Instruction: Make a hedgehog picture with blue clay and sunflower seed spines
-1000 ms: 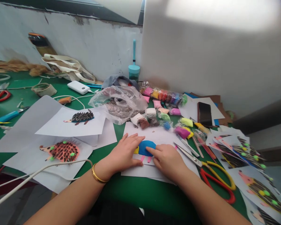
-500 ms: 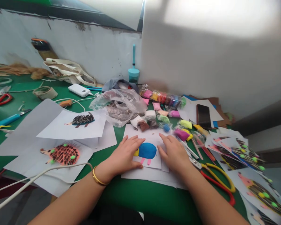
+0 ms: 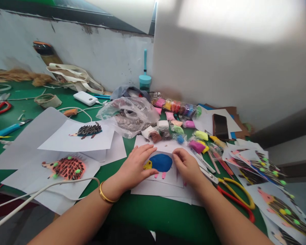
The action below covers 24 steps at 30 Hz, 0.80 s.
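A white paper sheet [image 3: 172,175] carries a hedgehog figure [image 3: 160,163] with a blue oval body, a yellow head and pink feet, seemingly of modelling clay. My left hand [image 3: 136,165], with a gold bangle at the wrist, lies over the sheet's left side. Its fingers are stretched out and the thumb is apart, near the yellow head. At the sheet's upper right edge, my right hand [image 3: 190,166] has thumb and index finger pinched together on the paper. More white sheets [image 3: 158,191] lie beneath.
Scissors [image 3: 234,195] lie right of my right forearm. Behind the sheet are clay packets [image 3: 196,146] and a plastic bag of seeds [image 3: 129,119]. Finished hedgehog pictures [image 3: 68,166] lie left, others [image 3: 283,204] right. A white cable [image 3: 53,185] crosses the left side.
My right hand has gone from spread fingers to a pinch on the sheet's edge. My left fingers have shifted, uncovering the yellow head. The sheet has moved slightly right.
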Motion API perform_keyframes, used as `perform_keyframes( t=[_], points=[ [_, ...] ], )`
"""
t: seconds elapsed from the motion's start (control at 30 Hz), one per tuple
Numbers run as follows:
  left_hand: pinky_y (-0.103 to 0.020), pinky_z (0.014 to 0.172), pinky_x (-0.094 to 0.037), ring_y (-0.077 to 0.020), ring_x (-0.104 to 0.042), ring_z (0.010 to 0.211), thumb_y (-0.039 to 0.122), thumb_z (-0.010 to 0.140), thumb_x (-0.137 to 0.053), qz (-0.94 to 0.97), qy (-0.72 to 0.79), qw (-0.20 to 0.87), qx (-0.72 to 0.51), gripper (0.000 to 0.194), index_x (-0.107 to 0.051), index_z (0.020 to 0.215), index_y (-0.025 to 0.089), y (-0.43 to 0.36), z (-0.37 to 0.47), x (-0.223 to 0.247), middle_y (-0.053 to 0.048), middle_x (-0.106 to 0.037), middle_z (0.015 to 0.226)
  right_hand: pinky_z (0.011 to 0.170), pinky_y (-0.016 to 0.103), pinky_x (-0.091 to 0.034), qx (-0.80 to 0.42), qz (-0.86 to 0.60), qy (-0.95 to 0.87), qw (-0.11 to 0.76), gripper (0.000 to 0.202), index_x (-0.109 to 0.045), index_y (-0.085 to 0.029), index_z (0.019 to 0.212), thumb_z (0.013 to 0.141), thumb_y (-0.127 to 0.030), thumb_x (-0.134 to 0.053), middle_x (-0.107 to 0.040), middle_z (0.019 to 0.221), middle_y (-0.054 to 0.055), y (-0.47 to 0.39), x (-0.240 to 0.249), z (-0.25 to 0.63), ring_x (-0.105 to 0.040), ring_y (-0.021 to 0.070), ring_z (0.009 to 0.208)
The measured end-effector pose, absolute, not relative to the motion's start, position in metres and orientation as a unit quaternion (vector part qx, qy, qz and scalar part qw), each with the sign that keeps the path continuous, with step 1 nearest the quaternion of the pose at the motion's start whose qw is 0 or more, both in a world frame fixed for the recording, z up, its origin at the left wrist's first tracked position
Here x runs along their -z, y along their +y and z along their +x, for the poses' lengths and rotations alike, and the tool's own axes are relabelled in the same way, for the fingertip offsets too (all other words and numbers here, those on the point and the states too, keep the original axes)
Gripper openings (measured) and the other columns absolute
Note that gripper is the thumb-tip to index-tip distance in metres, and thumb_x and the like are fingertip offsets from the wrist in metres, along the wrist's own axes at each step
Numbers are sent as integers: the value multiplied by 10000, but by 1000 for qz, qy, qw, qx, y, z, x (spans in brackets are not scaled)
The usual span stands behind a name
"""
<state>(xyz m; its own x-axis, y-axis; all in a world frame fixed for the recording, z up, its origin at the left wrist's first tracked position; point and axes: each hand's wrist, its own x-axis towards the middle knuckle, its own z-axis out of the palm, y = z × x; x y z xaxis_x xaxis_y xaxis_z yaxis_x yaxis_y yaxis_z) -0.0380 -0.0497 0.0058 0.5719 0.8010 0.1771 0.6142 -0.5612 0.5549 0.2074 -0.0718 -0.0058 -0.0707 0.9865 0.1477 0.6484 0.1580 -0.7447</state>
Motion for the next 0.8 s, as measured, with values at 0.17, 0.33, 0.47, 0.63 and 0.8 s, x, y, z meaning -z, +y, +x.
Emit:
perform_keyframes(
  t=[0.17,0.33,0.47,0.63,0.8],
  points=[
    [-445,1119,-377,-257,-482,1319,414,919,-571,838,444,202,-246,444,-546,1328,243,-46,-34,-23,-87,-544,1415,674,278,-454,-286,-564,-679,372,179,-573,-213,931,950,-325,-434,-617,785,9,-77,3,205,-566,167,710],
    [-416,947,-454,-280,-617,1102,419,876,-607,877,425,185,-127,321,-666,1136,239,-38,-16,-47,-66,-703,1147,691,284,-456,-289,-533,-685,405,171,-587,-217,927,950,-330,-460,-615,809,14,-81,3,202,-565,165,731],
    [-298,644,-427,-195,-614,728,387,875,-544,853,439,271,-77,237,-664,790,201,-23,0,-52,-25,-679,765,678,291,-478,-372,-524,-618,453,220,-590,-225,982,933,-428,-520,-637,816,14,-78,6,204,-590,172,728],
    [-252,536,-354,-135,-508,606,431,829,-571,753,453,443,-178,300,-599,688,167,-9,5,-34,9,-555,642,892,369,-507,-511,-490,-543,451,399,-612,-217,1129,820,-455,-697,-704,1073,55,-71,6,209,-650,240,985],
    [-245,603,-423,-142,-558,680,468,792,-637,675,402,583,-207,324,-662,823,147,-10,-2,-21,-11,-624,750,853,372,-527,-527,-521,-532,410,412,-658,-184,1106,777,-421,-733,-727,1024,57,-71,3,206,-667,251,932]
  ],
)
